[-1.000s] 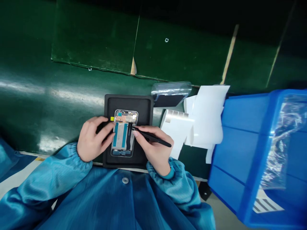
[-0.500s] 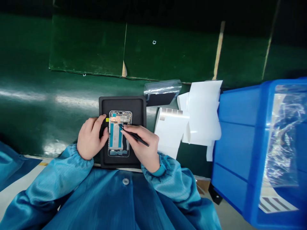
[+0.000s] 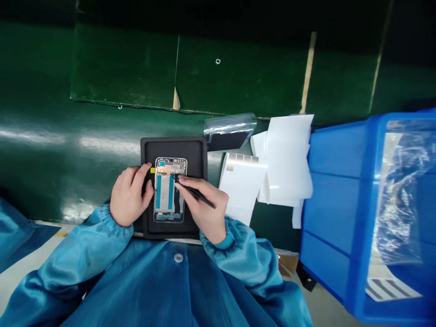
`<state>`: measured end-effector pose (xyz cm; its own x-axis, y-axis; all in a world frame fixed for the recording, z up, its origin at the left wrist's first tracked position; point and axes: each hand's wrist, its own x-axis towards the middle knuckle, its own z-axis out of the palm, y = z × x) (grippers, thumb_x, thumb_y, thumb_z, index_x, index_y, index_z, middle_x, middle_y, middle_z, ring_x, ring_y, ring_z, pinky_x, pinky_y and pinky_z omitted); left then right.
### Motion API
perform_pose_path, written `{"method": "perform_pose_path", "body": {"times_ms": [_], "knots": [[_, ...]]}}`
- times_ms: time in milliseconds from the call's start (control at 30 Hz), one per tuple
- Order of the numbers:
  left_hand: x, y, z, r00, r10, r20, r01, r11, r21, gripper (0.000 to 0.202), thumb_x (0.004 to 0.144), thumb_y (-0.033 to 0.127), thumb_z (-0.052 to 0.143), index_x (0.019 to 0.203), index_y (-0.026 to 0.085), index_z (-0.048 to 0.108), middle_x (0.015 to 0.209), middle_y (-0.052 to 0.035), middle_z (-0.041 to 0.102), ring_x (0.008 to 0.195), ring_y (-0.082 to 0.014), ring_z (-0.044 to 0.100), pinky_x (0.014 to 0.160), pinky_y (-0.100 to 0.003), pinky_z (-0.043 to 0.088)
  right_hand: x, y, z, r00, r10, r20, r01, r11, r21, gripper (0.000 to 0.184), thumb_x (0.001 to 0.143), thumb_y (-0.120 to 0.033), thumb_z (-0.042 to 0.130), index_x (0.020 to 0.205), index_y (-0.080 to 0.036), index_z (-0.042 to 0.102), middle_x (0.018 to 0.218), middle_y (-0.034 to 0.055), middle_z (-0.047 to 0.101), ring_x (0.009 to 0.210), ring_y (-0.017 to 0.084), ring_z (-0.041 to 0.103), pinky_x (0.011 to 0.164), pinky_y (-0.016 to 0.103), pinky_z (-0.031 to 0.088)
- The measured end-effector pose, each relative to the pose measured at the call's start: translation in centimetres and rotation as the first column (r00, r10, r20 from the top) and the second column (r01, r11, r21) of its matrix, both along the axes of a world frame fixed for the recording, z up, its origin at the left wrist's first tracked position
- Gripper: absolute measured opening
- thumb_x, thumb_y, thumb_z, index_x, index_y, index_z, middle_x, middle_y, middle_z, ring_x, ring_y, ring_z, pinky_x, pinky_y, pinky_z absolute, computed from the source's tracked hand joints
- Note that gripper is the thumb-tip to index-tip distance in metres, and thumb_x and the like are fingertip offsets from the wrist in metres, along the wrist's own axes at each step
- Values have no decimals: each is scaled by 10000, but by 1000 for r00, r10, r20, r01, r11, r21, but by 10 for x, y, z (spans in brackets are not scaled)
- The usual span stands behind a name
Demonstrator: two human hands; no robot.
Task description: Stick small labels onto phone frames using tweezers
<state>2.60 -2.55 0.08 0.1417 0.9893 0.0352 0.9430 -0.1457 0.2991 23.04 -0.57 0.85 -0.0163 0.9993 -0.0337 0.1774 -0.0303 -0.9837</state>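
An opened phone frame point(image 3: 169, 190) with blue strips and a copper patch lies in a black tray point(image 3: 197, 152) on the green bench. My left hand point(image 3: 128, 196) rests against the frame's left edge, its fingers curled round that side beside a small yellow tab point(image 3: 152, 170). My right hand point(image 3: 204, 206) pinches black tweezers point(image 3: 195, 194), and their tip touches the upper middle of the frame, just under the copper patch. Blue smock sleeves cover both wrists.
White backing sheets point(image 3: 282, 159) lie right of the tray, with a clear film-wrapped dark piece point(image 3: 230, 129) behind them. A large blue plastic bin point(image 3: 368, 213) holding clear bags stands at the right. Green mats point(image 3: 136, 68) cover the bench behind.
The view shifted slightly. My right hand moved the tweezers' tip from the frame's right side toward its upper middle. My left hand stayed on the frame's left edge.
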Motion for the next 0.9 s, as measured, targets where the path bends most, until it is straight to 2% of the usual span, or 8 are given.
{"method": "perform_pose_path", "body": {"times_ms": [200, 400, 467, 533, 600, 700, 767, 900], "knots": [[-15, 2, 6, 998, 62, -8, -62, 998, -20, 497, 929, 203, 472, 1425, 186, 442, 1033, -86, 618, 861, -208, 637, 764, -313, 522, 14, 2, 6, 976, -119, -185, 96, 987, -127, 150, 755, -164, 842, 858, -259, 788, 910, 20, 800, 857, 241, 778, 823, 334, 663], [-131, 14, 40, 925, 227, -305, -209, 974, 91, 564, 907, 223, 475, 1466, 173, 428, 941, -107, 641, 765, -247, 611, 696, -366, 494, 40, 8, 7, 985, -92, -145, 71, 987, -144, 102, 737, -232, 857, 817, -236, 795, 877, 66, 799, 802, 278, 782, 755, 349, 674], [-164, 21, 57, 790, 456, -411, -330, 880, 343, 584, 892, 290, 511, 1463, 180, 459, 1000, -140, 628, 817, -280, 579, 731, -424, 486, 45, 10, 7, 987, -80, -140, 57, 986, -159, 96, 737, -269, 855, 802, -233, 795, 877, 74, 798, 799, 284, 780, 749, 352, 672], [-172, 32, 67, 675, 628, -388, -384, 748, 542, 623, 874, 355, 542, 1465, 174, 461, 1094, -156, 610, 919, -313, 559, 802, -477, 482, 47, 11, 7, 987, -70, -147, 42, 982, -186, 99, 740, -296, 845, 796, -233, 793, 877, 77, 797, 809, 282, 778, 759, 349, 664], [-150, 47, 63, 740, 594, -316, -381, 757, 531, 575, 881, 365, 536, 1412, 148, 507, 1076, -139, 618, 960, -301, 563, 857, -457, 479, 48, 12, 7, 988, -56, -147, 24, 977, -211, 108, 744, -316, 832, 802, -234, 791, 885, 76, 796, 825, 278, 774, 776, 344, 653], [-77, 72, 36, 962, 271, -15, -259, 933, 252, 333, 930, 324, 478, 1176, 155, 625, 872, -63, 632, 784, -192, 589, 758, -311, 482, 52, 17, 8, 993, -5, -114, -19, 979, -203, 136, 747, -351, 813, 809, -234, 783, 878, 70, 791, 811, 268, 762, 770, 341, 634], [-21, 86, 11, 967, 103, 233, -128, 987, 96, 238, 946, 341, 476, 992, 179, 643, 704, -8, 586, 643, -149, 555, 642, -259, 440, 57, 25, 9, 996, 51, -71, -64, 981, -184, 164, 747, -379, 803, 802, -227, 775, 851, 69, 778, 785, 260, 744, 750, 339, 614], [52, 112, -27, 949, -108, 298, 93, 994, 65, 276, 904, 344, 530, 669, 206, 568, 567, 36, 545, 542, -90, 521, 586, -210, 388, 71, 50, 3, 984, 169, -58, -178, 959, -220, 300, 755, -490, 786, 737, -197, 725, 687, 50, 697, 608, 199, 634, 564, 287, 503]]}}
